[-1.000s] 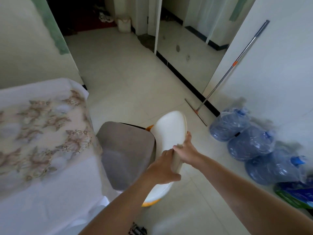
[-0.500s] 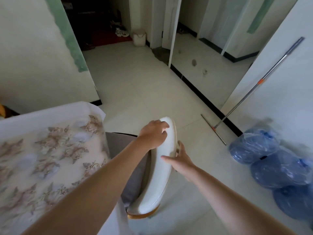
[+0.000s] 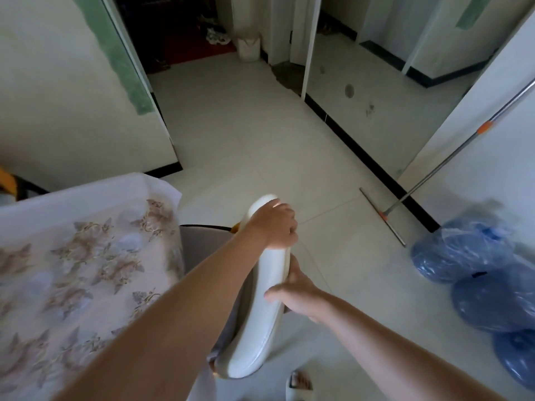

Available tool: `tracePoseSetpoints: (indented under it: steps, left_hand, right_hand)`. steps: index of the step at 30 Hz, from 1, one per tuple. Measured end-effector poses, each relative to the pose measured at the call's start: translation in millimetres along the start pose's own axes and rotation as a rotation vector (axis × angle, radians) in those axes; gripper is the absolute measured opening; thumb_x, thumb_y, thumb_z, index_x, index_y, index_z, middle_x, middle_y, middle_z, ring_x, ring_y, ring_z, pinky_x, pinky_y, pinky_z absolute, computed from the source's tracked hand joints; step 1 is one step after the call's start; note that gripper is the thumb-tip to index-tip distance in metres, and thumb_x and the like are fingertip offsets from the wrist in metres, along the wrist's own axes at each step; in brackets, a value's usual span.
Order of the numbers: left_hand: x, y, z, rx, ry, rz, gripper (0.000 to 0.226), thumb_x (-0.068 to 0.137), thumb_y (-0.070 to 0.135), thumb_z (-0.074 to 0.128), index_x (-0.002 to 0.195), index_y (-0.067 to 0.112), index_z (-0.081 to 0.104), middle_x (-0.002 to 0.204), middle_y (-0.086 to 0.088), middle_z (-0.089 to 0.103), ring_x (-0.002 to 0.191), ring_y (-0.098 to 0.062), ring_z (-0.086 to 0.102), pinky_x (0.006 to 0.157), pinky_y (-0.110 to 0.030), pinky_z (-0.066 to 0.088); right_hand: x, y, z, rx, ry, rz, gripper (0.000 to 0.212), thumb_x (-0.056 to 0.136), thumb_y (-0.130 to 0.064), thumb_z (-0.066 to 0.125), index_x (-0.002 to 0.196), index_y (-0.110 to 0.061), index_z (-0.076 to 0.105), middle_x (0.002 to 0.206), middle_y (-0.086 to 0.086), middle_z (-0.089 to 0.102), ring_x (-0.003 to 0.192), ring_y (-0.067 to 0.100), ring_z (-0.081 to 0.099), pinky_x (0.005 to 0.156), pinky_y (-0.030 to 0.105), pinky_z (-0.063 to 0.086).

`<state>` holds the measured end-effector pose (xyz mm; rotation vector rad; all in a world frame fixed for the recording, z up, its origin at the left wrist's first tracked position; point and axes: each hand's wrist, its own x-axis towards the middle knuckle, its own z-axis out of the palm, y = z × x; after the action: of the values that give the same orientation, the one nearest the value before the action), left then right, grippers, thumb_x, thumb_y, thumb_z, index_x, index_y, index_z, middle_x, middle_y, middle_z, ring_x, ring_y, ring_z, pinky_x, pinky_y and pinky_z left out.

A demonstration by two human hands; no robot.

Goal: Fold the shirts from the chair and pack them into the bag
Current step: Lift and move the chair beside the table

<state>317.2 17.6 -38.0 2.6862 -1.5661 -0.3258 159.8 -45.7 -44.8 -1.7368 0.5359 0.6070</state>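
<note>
A chair with a white curved backrest (image 3: 262, 328) and a grey seat (image 3: 202, 241) stands beside the table. My left hand (image 3: 275, 227) grips the top edge of the backrest, fingers curled over it. Lower down, my right hand (image 3: 295, 293) holds the backrest's right side, thumb on the front and fingers behind. No shirts and no bag are in view.
A table with a floral cloth under a clear cover (image 3: 72, 270) fills the left. Blue water jugs in plastic bags (image 3: 469, 256) lie at the right wall. A floor squeegee (image 3: 405, 198) leans there. My sandalled foot (image 3: 299, 384) shows at the bottom. Tiled floor stretches ahead toward a doorway.
My left hand went from the backrest's middle up to its top edge. The right hand shifted to grip the side lower down. The chair has turned edge-on and the view has tilted up.
</note>
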Motion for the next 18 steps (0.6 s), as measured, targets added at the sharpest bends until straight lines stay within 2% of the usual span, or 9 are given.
tracePoseSetpoints:
  steps: [2, 3, 5, 7, 10, 12, 13, 16, 18]
  left_hand:
    - [-8, -22, -1, 0.003, 0.006, -0.042, 0.031, 0.094, 0.033, 0.042, 0.092, 0.023, 0.071, 0.103, 0.007, 0.062, 0.119, -0.012, 0.044, 0.112, -0.033, 0.019]
    - [-15, -34, -1, -0.003, 0.013, -0.06, 0.031, 0.094, 0.032, 0.042, 0.092, 0.022, 0.071, 0.1, 0.007, 0.062, 0.117, -0.013, 0.046, 0.108, -0.032, 0.023]
    - [-29, -57, 1, -0.004, 0.042, -0.091, 0.033, 0.093, 0.032, 0.042, 0.09, 0.02, 0.072, 0.096, 0.006, 0.063, 0.112, -0.014, 0.048, 0.098, -0.03, 0.03]
    - [-40, -77, 2, 0.015, 0.076, -0.132, 0.038, 0.092, 0.033, 0.036, 0.087, 0.019, 0.072, 0.094, 0.006, 0.063, 0.11, -0.014, 0.049, 0.094, -0.031, 0.031]
    - [-45, -100, -3, 0.008, 0.074, -0.196, 0.037, 0.093, 0.033, 0.035, 0.093, 0.022, 0.07, 0.104, 0.009, 0.063, 0.118, -0.012, 0.046, 0.1, -0.034, 0.03]
    - [-47, -118, -6, -0.017, 0.075, -0.246, 0.031, 0.093, 0.032, 0.04, 0.093, 0.025, 0.07, 0.108, 0.012, 0.062, 0.121, -0.009, 0.044, 0.103, -0.035, 0.03]
    - [-49, -128, -6, -0.028, 0.089, -0.268, 0.028, 0.091, 0.032, 0.041, 0.089, 0.027, 0.068, 0.107, 0.013, 0.061, 0.12, -0.008, 0.044, 0.1, -0.034, 0.032]
    - [-62, -161, -10, -0.044, 0.13, -0.321, 0.022, 0.089, 0.033, 0.036, 0.076, 0.03, 0.054, 0.099, 0.014, 0.055, 0.114, -0.008, 0.046, 0.083, -0.031, 0.032]
    - [-73, -186, -9, -0.088, 0.178, -0.383, 0.025, 0.087, 0.033, 0.032, 0.078, 0.028, 0.054, 0.103, 0.011, 0.057, 0.115, -0.01, 0.047, 0.083, -0.03, 0.035]
  right_hand:
    - [10, -14, 5, -0.075, -0.042, -0.058, 0.08, 0.073, -0.03, 0.075, 0.139, -0.037, 0.03, 0.113, -0.002, 0.065, 0.097, 0.018, 0.067, 0.077, 0.039, 0.06]
    - [14, -21, 10, -0.094, -0.05, -0.098, 0.077, 0.081, -0.036, 0.073, 0.144, -0.033, 0.029, 0.12, -0.007, 0.062, 0.102, 0.012, 0.064, 0.08, 0.026, 0.055]
    - [19, -31, 21, -0.037, 0.003, -0.174, 0.057, 0.102, -0.037, 0.051, 0.152, -0.031, 0.024, 0.14, -0.011, 0.047, 0.122, 0.003, 0.046, 0.088, 0.004, 0.036]
    - [27, -34, 35, 0.065, 0.028, -0.172, 0.052, 0.108, -0.039, 0.03, 0.157, -0.034, 0.013, 0.159, -0.011, 0.026, 0.139, 0.001, 0.026, 0.103, 0.01, 0.018]
    - [44, -38, 64, 0.127, -0.072, -0.064, 0.052, 0.101, -0.064, 0.019, 0.151, -0.053, 0.011, 0.155, -0.024, 0.024, 0.143, 0.005, 0.025, 0.116, 0.036, 0.024]
    - [56, -48, 76, 0.163, -0.085, -0.016, 0.061, 0.09, -0.079, 0.021, 0.148, -0.059, 0.017, 0.156, -0.019, 0.033, 0.14, 0.015, 0.037, 0.111, 0.049, 0.038]
    - [61, -56, 78, 0.155, -0.084, -0.03, 0.06, 0.09, -0.079, 0.023, 0.147, -0.059, 0.018, 0.154, -0.018, 0.037, 0.137, 0.016, 0.042, 0.107, 0.048, 0.042]
    - [77, -84, 80, 0.098, -0.155, -0.112, 0.056, 0.098, -0.063, 0.04, 0.149, -0.057, 0.018, 0.143, -0.019, 0.045, 0.125, 0.011, 0.049, 0.089, 0.035, 0.048]
    - [88, -103, 87, 0.022, -0.188, -0.177, 0.075, 0.089, -0.048, 0.064, 0.148, -0.056, 0.019, 0.135, -0.016, 0.053, 0.113, 0.007, 0.056, 0.075, 0.027, 0.047]
